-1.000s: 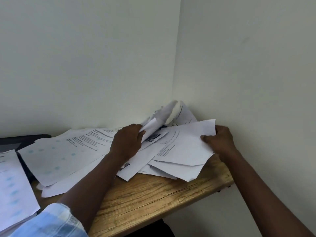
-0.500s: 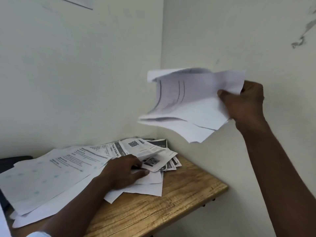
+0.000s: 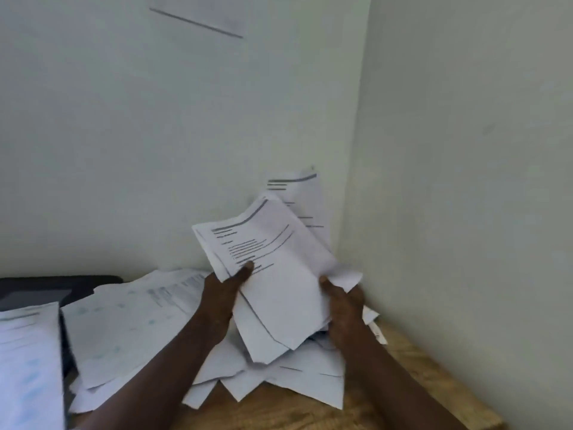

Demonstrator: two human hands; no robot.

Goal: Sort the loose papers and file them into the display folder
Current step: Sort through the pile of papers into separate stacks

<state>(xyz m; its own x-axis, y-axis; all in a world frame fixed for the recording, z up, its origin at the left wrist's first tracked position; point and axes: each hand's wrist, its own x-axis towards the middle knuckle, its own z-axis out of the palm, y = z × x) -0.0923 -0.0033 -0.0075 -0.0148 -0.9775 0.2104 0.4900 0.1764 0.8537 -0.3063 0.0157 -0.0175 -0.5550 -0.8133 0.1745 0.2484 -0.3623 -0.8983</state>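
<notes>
Holding a bundle of printed sheets [image 3: 279, 283] up off the wooden table [image 3: 428, 377], the person grips it from both sides, close to the corner where two pale walls [image 3: 124, 135] meet. The left hand [image 3: 224, 294] pinches the bundle's left edge, thumb laid across the printed face and the other fingers hidden behind the paper. The right hand [image 3: 344, 304] pinches the lower right edge the same way, thumb on top. The bundle tilts, its top leaning back toward the walls, and one sheet stands up higher behind the rest. Below it, more loose papers [image 3: 133, 324] lie fanned and overlapping across the table, some corners hanging past its near edge. A separate stack [image 3: 29, 367] with faint blue marks sits at the far left. Behind the papers on the left lies a dark flat object [image 3: 46, 288]; what it is cannot be told. A sheet [image 3: 201, 17] is fixed high on the wall. Everything is somewhat blurred.
</notes>
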